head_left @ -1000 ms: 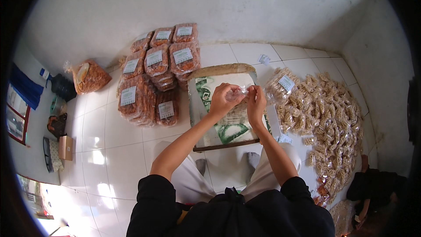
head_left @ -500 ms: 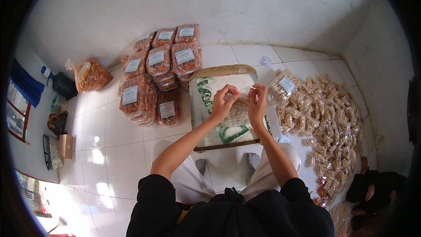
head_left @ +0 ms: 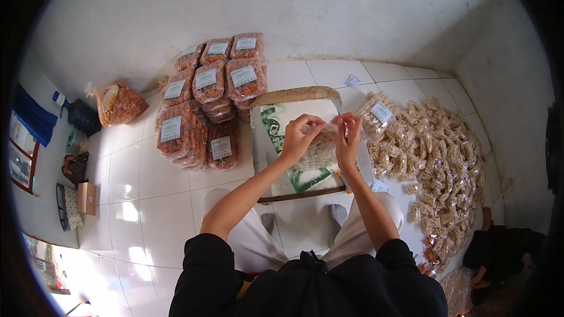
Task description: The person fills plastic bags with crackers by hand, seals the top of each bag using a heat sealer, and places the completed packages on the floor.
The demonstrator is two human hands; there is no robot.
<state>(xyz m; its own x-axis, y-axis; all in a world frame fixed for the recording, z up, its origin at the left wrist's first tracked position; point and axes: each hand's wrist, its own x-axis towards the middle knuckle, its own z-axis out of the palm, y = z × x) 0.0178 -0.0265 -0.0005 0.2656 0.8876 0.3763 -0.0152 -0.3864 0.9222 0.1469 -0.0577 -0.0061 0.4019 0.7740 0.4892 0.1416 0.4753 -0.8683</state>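
A clear plastic bag of pale twisted snacks (head_left: 318,154) lies on the low board (head_left: 302,107) in front of me. My left hand (head_left: 301,136) pinches the bag's upper edge between thumb and fingers. Close beside it on the right, my right hand (head_left: 348,135) grips the same edge, fingertips together. The hands hide part of the bag's mouth. Just beyond my right hand sits a filled, labelled bag of pale snacks (head_left: 376,111).
Stacked, labelled packs of reddish-brown snacks (head_left: 207,80) stand left of the board. A large bag of loose orange snacks (head_left: 123,105) leans against the wall. Small pale snack packets (head_left: 443,170) cover the floor at right, with a person in black (head_left: 505,252) nearby.
My hands have moved slightly closer together along the bag's edge, the right one tilting inward. The whole view has shifted a little. The person at lower right has changed posture.
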